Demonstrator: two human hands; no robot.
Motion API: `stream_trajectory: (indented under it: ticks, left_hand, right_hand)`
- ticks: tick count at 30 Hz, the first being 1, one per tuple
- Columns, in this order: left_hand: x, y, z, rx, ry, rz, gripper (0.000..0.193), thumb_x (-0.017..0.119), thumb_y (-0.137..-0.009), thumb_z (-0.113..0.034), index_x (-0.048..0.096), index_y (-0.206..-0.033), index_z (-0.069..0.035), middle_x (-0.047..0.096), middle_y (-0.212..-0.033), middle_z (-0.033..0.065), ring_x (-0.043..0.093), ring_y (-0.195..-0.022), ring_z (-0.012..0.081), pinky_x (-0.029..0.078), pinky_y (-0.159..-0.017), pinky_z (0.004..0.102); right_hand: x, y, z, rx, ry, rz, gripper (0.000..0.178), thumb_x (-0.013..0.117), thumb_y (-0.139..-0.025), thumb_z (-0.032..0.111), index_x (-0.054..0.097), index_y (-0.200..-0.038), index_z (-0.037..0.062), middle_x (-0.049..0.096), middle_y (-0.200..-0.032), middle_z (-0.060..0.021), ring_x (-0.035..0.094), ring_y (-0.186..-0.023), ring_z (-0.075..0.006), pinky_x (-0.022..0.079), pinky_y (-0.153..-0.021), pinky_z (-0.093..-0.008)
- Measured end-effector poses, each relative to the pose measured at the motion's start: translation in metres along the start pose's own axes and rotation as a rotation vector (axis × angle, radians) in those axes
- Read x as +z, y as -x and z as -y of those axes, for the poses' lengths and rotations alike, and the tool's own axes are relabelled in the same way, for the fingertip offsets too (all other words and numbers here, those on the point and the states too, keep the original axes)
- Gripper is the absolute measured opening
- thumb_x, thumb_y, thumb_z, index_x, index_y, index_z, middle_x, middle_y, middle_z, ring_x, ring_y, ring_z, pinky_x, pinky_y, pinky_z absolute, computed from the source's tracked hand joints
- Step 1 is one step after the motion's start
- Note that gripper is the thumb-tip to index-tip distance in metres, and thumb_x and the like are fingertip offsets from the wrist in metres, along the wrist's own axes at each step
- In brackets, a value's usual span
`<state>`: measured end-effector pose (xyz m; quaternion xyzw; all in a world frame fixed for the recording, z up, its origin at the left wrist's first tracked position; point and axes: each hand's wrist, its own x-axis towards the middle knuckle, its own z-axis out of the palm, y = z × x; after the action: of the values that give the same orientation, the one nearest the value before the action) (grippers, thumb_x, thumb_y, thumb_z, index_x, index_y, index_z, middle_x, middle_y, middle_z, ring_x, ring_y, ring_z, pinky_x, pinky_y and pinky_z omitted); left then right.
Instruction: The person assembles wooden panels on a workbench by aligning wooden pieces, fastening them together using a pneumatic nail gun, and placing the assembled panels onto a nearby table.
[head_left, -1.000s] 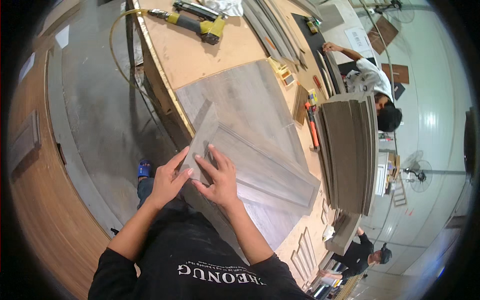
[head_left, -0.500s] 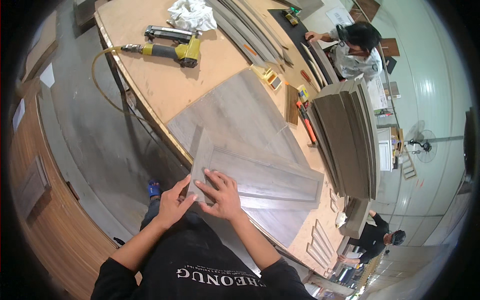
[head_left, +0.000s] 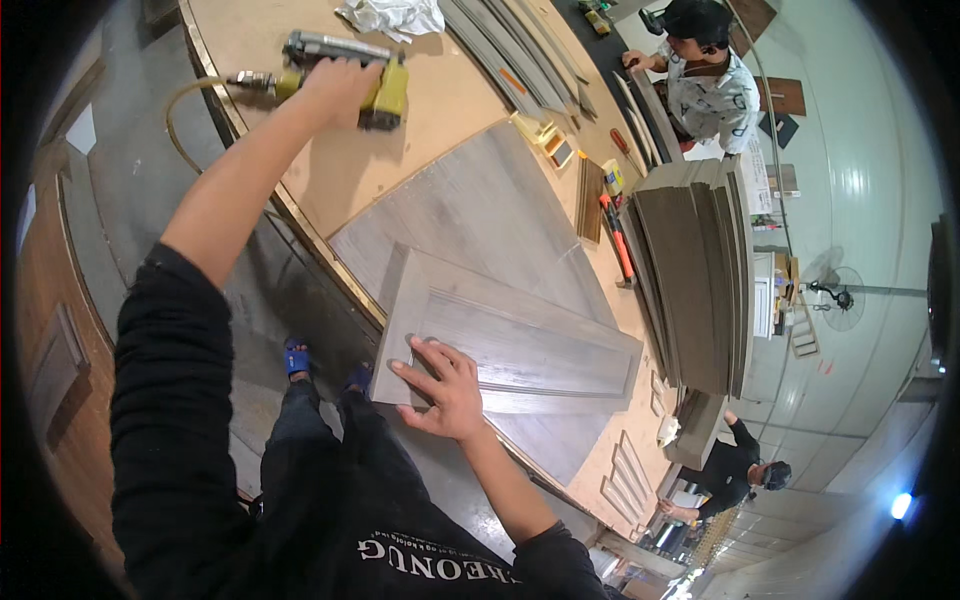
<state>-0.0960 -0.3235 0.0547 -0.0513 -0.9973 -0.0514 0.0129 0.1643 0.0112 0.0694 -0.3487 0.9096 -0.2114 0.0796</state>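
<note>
My left hand [head_left: 343, 88] is stretched to the far left of the workbench, wrapped over the handle of a yellow and black nail gun [head_left: 385, 98]. The hand covers most of that handle. An air hose [head_left: 183, 100] joins the gun's left end. My right hand [head_left: 447, 390] rests with fingers spread on the near left end of a grey wood-grain cabinet door [head_left: 530, 345]. The door has a recessed middle and lies across a larger flat grey panel [head_left: 470, 205]; its left end reaches past the bench's near edge.
A white cloth [head_left: 395, 15] and long grey strips [head_left: 520, 60] lie at the back. A hammer [head_left: 617, 240] with a red handle sits beside stacked grey boards [head_left: 690, 280]. One co-worker [head_left: 705, 85] stands across the bench, another [head_left: 735, 470] at the far right.
My left hand has left the door's near corner and reached to the far left, onto the nail gun. My right hand stays on the door. The co-worker across the bench has shifted slightly.
</note>
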Motion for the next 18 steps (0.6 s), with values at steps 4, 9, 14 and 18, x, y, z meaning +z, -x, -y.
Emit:
stream_trajectory:
  ticks: [4,9,14,18]
  left_hand:
    - [-0.018,0.077,-0.025,0.115,0.255,0.047,0.05,0.072,-0.064,-0.024,0.054,-0.108,-0.009,0.062,-0.089,0.016,0.06,-0.087,0.0355,0.046,-0.075,0.0431]
    - [-0.067,0.201,-0.032,0.2,0.576,0.152,0.059,0.072,-0.058,-0.019,0.058,-0.114,-0.007,0.062,-0.091,0.0144,0.059,-0.087,0.036,0.046,-0.076,0.04]
    - [-0.024,0.292,-0.034,-0.211,1.387,0.298,0.043,0.081,-0.06,-0.015,0.063,-0.096,-0.001,0.063,-0.09,0.0068,0.06,-0.086,0.0134,0.048,-0.079,0.0269]
    - [0.006,0.327,-0.051,-0.215,1.548,0.244,0.043,0.084,-0.061,-0.014,0.062,-0.096,-0.002,0.065,-0.087,0.0059,0.062,-0.084,0.0122,0.048,-0.078,0.0263]
  right_hand:
    - [0.005,-0.005,-0.008,0.009,-0.01,-0.029,0.059,0.073,-0.062,0.036,0.062,-0.119,0.0295,0.048,-0.138,-0.0017,0.047,-0.119,-0.0268,0.034,-0.097,-0.0424]
    - [0.003,0.006,-0.007,0.016,-0.004,-0.018,0.059,0.075,-0.061,0.036,0.063,-0.119,0.0293,0.048,-0.137,-0.0018,0.047,-0.118,-0.0271,0.035,-0.096,-0.0421]
    - [0.006,0.002,-0.008,-0.007,0.023,-0.041,0.06,0.077,-0.058,0.035,0.064,-0.117,0.0278,0.049,-0.137,-0.002,0.047,-0.117,-0.0268,0.035,-0.096,-0.0417]
    - [0.007,0.0,-0.005,-0.02,0.036,-0.039,0.061,0.077,-0.057,0.034,0.065,-0.116,0.0268,0.049,-0.136,-0.0043,0.047,-0.116,-0.0276,0.035,-0.096,-0.0418]
